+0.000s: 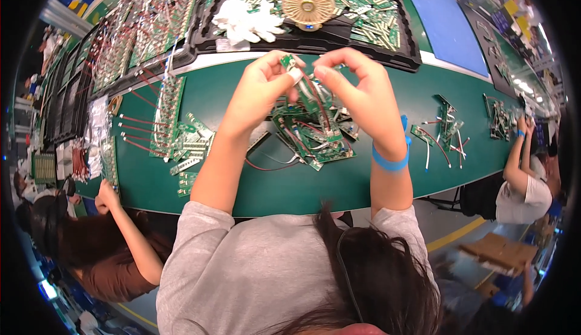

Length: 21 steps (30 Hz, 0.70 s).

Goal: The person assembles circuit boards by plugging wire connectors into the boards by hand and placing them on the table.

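Observation:
My left hand (261, 92) is closed, thumb against fingers, on a small green circuit board (287, 63) held above the table. My right hand (362, 88) faces it with thumb and forefinger pinched close together. Whatever sits in that pinch is too small to make out. Dark red and white wires (313, 93) hang between and below the two hands. Beneath them lies a loose pile of green circuit boards with wires (315, 144), partly hidden by my hands. A blue band (391, 161) circles my right wrist.
Wired boards (449, 130) lie right on the green table (266, 196); board strips (192, 147) lie left. Behind, a black tray (407, 45) holds boards, white gloves (247, 22) and a round gold fan (308, 6). Co-workers' arms (134, 229) show at both sides.

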Motion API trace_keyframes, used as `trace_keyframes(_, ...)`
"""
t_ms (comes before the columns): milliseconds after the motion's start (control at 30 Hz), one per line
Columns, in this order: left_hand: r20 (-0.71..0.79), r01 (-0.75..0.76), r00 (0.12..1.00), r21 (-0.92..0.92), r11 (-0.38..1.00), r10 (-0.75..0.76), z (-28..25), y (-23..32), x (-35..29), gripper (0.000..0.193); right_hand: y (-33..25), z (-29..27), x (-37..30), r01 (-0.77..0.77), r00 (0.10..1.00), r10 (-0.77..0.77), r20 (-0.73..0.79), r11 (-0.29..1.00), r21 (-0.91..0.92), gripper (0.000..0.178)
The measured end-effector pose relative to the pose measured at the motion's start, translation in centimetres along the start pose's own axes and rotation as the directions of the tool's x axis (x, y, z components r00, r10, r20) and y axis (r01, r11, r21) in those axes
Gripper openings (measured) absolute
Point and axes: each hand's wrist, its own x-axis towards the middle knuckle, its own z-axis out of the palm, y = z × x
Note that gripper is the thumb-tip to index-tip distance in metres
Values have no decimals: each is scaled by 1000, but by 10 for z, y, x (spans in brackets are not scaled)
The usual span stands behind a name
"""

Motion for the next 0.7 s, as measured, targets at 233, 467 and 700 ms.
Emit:
trace_keyframes(233, -108, 52, 994, 668, 742, 27, -11, 9, -4, 52, 61, -76, 21, -191, 898, 23, -440, 920, -342, 21)
trace_keyframes(467, -238, 114, 965, 752, 649, 106, -44, 30, -36, 33, 193, -190, -2, -658, 679, 291, -674, 649, -382, 48)
trace_keyframes(700, -324, 337, 941, 869, 361, -98, -100, 28, -81, 29, 245, -219, -16, -797, 543, 493, -680, 556, -234, 54)
